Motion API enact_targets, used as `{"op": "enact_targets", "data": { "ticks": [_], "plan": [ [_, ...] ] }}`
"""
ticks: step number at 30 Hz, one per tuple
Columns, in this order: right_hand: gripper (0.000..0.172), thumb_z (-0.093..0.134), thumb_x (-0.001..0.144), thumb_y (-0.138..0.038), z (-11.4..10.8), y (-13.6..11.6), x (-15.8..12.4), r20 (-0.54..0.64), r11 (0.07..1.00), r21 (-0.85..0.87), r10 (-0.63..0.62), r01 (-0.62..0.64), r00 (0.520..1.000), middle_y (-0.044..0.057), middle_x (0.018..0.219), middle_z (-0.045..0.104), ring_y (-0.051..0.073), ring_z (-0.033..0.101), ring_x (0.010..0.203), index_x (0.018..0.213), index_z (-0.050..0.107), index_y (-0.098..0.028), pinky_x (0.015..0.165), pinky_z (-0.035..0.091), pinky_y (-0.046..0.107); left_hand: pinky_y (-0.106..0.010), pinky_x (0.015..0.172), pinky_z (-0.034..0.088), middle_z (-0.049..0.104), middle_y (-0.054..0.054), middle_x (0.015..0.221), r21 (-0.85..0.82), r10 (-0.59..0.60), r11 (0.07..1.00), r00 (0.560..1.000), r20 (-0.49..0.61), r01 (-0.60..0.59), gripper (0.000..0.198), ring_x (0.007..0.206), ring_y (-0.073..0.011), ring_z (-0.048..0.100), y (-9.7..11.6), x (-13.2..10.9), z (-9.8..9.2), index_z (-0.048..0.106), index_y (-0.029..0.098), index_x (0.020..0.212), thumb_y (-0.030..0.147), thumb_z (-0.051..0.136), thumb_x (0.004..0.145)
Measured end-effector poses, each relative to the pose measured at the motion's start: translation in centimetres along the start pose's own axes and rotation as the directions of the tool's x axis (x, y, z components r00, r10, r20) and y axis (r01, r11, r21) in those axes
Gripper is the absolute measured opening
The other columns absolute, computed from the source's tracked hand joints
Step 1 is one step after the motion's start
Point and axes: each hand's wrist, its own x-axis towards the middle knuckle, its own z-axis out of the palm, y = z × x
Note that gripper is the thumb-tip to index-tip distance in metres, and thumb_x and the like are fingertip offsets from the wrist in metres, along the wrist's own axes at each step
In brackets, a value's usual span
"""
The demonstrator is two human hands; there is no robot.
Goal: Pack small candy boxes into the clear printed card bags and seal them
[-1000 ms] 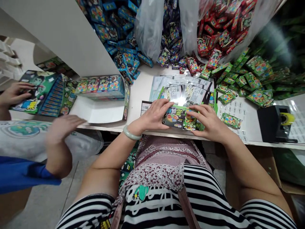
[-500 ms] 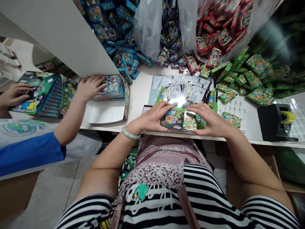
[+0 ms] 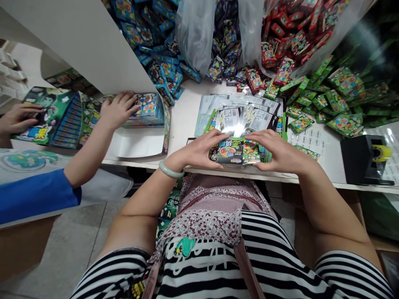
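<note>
My left hand (image 3: 199, 152) is closed around the left side of a dark printed packet (image 3: 229, 153), thumb at the near edge and fingers over the far edge. My right hand (image 3: 279, 153) grips a small green printed box (image 3: 251, 153) at the packet's right end. Box and packet meet between my hands, close above the table's front edge; I cannot tell if the box is partly inside. Just behind them lie overlapping dark packets (image 3: 232, 117) with white barcode labels.
Heaped at the back are blue boxes (image 3: 170, 74), purple boxes (image 3: 216, 68), red boxes (image 3: 284, 70) and green boxes (image 3: 339, 93). A tape dispenser (image 3: 358, 160) stands right. On the left, a co-worker's hand (image 3: 116, 110) rests on blue boxes in an open carton (image 3: 137, 150).
The small green box has tilted slightly, so the bright glare on its face is gone. My hands stay around the packet and box. The whole view has shifted a little.
</note>
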Motion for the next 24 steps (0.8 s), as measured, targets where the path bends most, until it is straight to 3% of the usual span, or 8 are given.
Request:
{"op": "enact_targets", "data": {
  "ticks": [8, 13, 19, 22, 24],
  "plan": [
    [0.065, 0.071, 0.083, -0.041, -0.6, -0.4, -0.3, -0.199, 0.99, -0.139, 0.006, -0.034, 0.98, 0.014, 0.137, 0.056, 0.038, 0.051, 0.126, 0.142, 0.051, -0.026, 0.105, 0.04, 0.06, -0.05, 0.105, 0.049, 0.047, -0.015, 0.131, 0.065, -0.029, 0.997, 0.996, -0.083, 0.035, 0.099, 0.124, -0.0332, 0.052, 0.1, -0.4, -0.2, 0.032, 0.024, 0.154, 0.062, 0.076, 0.074],
    [0.066, 0.073, 0.083, -0.039, 0.3, -0.8, -0.2, -0.169, 0.988, -0.15, -0.01, -0.016, 0.986, 0.015, 0.135, 0.055, 0.037, 0.05, 0.125, 0.143, 0.049, -0.027, 0.104, 0.042, 0.059, -0.052, 0.105, 0.048, 0.047, -0.016, 0.133, 0.136, -0.035, 0.989, 0.992, -0.12, 0.051, 0.103, 0.124, -0.0352, 0.051, 0.0, -0.3, 0.3, 0.032, 0.021, 0.154, 0.066, 0.077, 0.072],
    [0.074, 0.072, 0.084, -0.042, 1.8, -0.9, -0.2, -0.077, 0.999, -0.036, -0.014, 0.011, 0.997, 0.013, 0.14, 0.049, 0.035, 0.047, 0.129, 0.15, 0.04, -0.032, 0.107, 0.043, 0.059, -0.052, 0.103, 0.049, 0.048, -0.016, 0.133, 0.162, 0.028, 0.987, 0.994, -0.101, -0.012, 0.103, 0.122, -0.0345, 0.051, 0.4, 0.0, 1.2, 0.03, 0.023, 0.155, 0.064, 0.077, 0.072],
    [0.089, 0.073, 0.083, -0.053, 2.6, -0.5, -0.2, -0.13, 0.998, 0.07, 0.015, -0.006, 0.991, 0.013, 0.148, 0.041, 0.035, 0.041, 0.138, 0.156, 0.027, -0.033, 0.111, 0.041, 0.058, -0.052, 0.103, 0.049, 0.049, -0.016, 0.132, 0.158, 0.031, 0.987, 0.992, -0.119, -0.012, 0.103, 0.12, -0.0345, 0.052, 0.2, -0.1, 1.4, 0.032, 0.023, 0.154, 0.063, 0.078, 0.072],
    [0.092, 0.073, 0.081, -0.058, 3.1, -0.3, -0.1, -0.214, 0.995, 0.1, 0.041, -0.02, 0.976, 0.013, 0.145, 0.045, 0.036, 0.044, 0.136, 0.156, 0.026, -0.032, 0.111, 0.041, 0.058, -0.052, 0.103, 0.049, 0.049, -0.016, 0.132, 0.19, 0.007, 0.981, 0.986, -0.169, 0.025, 0.103, 0.121, -0.0344, 0.052, 0.0, -0.2, 1.4, 0.032, 0.022, 0.153, 0.064, 0.078, 0.071]
  ]
}}
